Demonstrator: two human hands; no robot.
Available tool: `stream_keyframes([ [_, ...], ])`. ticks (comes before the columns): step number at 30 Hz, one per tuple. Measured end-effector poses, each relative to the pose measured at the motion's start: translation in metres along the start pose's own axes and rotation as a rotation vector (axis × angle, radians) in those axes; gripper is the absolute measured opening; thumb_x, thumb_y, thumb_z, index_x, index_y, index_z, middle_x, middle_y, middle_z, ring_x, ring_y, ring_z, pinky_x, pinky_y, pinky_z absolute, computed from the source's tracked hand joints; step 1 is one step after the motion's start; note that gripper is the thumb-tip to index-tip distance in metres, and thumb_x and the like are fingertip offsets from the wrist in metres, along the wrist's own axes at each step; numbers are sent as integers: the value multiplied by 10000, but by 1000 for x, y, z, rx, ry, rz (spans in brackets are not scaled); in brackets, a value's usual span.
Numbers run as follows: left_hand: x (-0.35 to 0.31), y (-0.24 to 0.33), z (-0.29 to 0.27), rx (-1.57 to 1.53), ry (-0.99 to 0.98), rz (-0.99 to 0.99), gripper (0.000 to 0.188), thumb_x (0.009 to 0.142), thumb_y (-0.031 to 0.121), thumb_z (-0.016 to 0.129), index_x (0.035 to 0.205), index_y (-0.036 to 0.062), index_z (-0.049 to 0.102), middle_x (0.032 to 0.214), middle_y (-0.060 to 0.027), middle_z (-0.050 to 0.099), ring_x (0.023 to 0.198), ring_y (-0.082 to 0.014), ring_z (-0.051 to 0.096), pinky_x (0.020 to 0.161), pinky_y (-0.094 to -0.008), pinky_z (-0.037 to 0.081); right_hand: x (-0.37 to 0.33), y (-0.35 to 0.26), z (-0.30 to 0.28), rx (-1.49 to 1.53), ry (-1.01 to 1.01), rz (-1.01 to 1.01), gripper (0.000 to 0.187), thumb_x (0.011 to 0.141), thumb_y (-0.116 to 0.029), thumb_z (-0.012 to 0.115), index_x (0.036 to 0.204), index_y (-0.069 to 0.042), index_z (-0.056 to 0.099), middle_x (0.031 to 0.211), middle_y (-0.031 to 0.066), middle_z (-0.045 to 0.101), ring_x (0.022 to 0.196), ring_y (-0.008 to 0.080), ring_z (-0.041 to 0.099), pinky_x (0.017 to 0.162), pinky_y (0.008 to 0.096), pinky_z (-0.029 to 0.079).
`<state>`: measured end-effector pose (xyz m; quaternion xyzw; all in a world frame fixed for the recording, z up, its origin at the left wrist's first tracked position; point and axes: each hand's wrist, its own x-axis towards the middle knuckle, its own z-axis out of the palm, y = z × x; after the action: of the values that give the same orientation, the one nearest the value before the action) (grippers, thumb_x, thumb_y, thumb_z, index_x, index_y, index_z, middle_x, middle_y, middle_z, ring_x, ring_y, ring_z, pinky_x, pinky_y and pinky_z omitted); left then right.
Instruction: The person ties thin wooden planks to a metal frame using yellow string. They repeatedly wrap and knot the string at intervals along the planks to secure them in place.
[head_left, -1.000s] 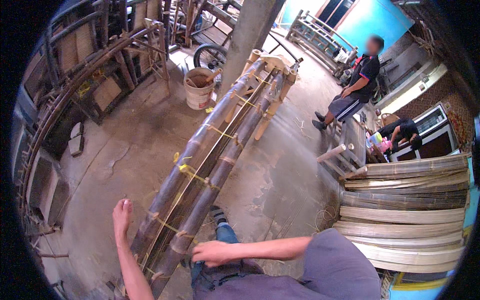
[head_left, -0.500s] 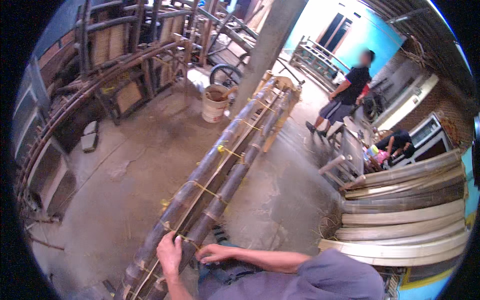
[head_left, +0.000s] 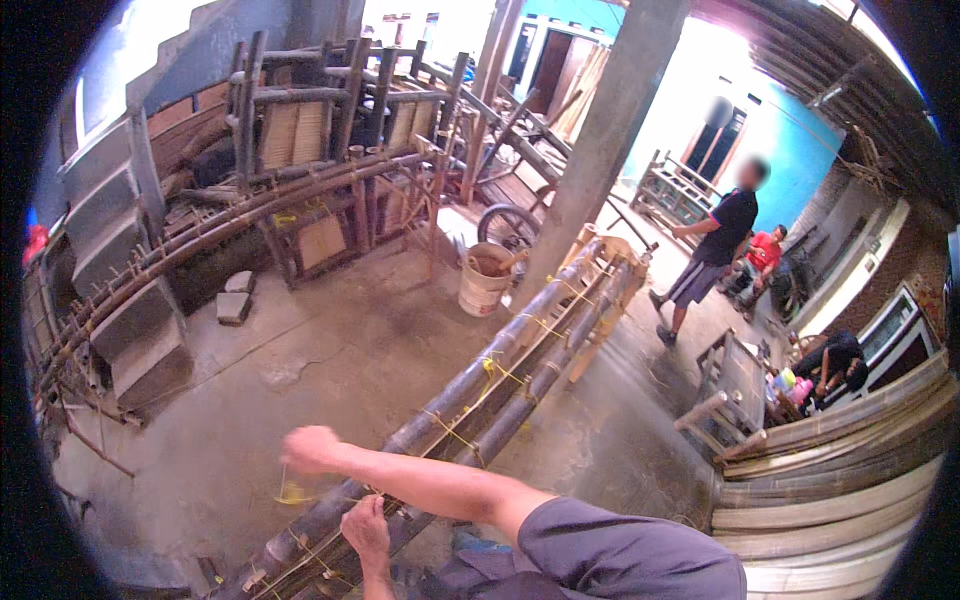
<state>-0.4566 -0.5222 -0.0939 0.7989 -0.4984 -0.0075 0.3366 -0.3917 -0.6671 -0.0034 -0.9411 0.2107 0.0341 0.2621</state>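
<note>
Two long dark bamboo poles [head_left: 525, 318] run side by side from the lower left to the middle, bound across at intervals with thin yellow twine [head_left: 457, 432]. My left hand [head_left: 366, 528] is closed at the near part of the poles, its thumb and fingers pinching the twine above the gap. Crossing over it, my right arm reaches left, and my right hand [head_left: 313, 450] is a fist beyond the left pole. A strand with a blurred yellow tangle [head_left: 292, 494] hangs below that fist. The grip inside my right fingers is hidden.
A concrete pillar [head_left: 610, 150] and a whitish bucket [head_left: 482, 285] stand near the poles' far end. Bamboo chair frames [head_left: 300, 125] are piled at the left. Long pale split-bamboo strips [head_left: 830, 515] lie at the right. A person in black [head_left: 730, 225] stands beyond; others sit behind.
My right hand has swung from beside my left hand up and left across the poles. My left hand stays at the twine. The view has shifted, and a seated person in red now shows.
</note>
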Motion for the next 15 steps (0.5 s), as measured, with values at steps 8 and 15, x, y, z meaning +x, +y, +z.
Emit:
stream_keyframes([
  [8, -1, 7, -10, 19, 28, -36, 125, 805, 205, 656, 808, 79, 653, 742, -110, 651, 674, -312, 625, 604, -422, 452, -17, 110, 67, 285, -29, 392, 293, 821, -273, 615, 1018, -66, 677, 1054, 176, 662, 988, 344, 637, 817, 446, 517],
  [15, -11, -5, 13, 185, -77, 26, 156, 822, 239, 633, 795, 86, 651, 737, -102, 649, 681, -285, 624, 592, -394, 418, -9, 72, 47, 1452, 414, 122, 261, 854, -281, 542, 698, -73, 577, 664, 129, 605, 591, 326, 575, 548, 450, 455],
])
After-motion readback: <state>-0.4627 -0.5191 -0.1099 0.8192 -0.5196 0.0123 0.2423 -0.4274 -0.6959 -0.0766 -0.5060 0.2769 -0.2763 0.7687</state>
